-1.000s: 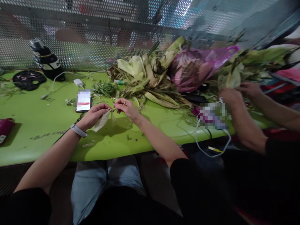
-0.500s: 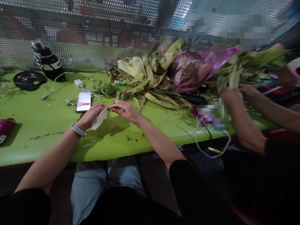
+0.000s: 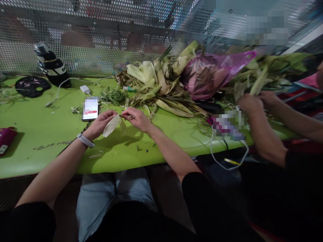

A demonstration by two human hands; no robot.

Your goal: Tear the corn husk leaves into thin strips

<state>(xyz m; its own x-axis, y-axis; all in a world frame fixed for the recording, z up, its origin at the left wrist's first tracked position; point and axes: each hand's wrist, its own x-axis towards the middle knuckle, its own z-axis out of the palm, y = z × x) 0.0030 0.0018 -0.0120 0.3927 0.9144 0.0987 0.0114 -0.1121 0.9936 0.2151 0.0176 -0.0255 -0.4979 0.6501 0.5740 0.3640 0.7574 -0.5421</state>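
Over the green table (image 3: 58, 134), a pale corn husk (image 3: 110, 126) hangs from between my two hands. My left hand (image 3: 102, 121), with a light wristband on its wrist, is closed on the husk's upper edge. Pinched at the top of the same husk is my right hand (image 3: 136, 118), with a ring on one finger; a thin dark tip sticks out near its fingers, too small to name. Just beyond my left hand lies a phone (image 3: 90, 109) with its screen lit. A small heap of shredded green strips (image 3: 114, 96) sits behind my hands.
Behind, a pile of corn husks (image 3: 161, 80) leans by a pink plastic bag (image 3: 202, 75). A dark bottle (image 3: 54, 67), a black mask (image 3: 32, 86) and a white charger (image 3: 85, 89) are at the left. A co-worker's hands (image 3: 252, 104) hold husk at the right, above a white cord (image 3: 214, 156).
My hands and the husk have shifted slightly to the right. The co-worker's husk now tilts more to the right.
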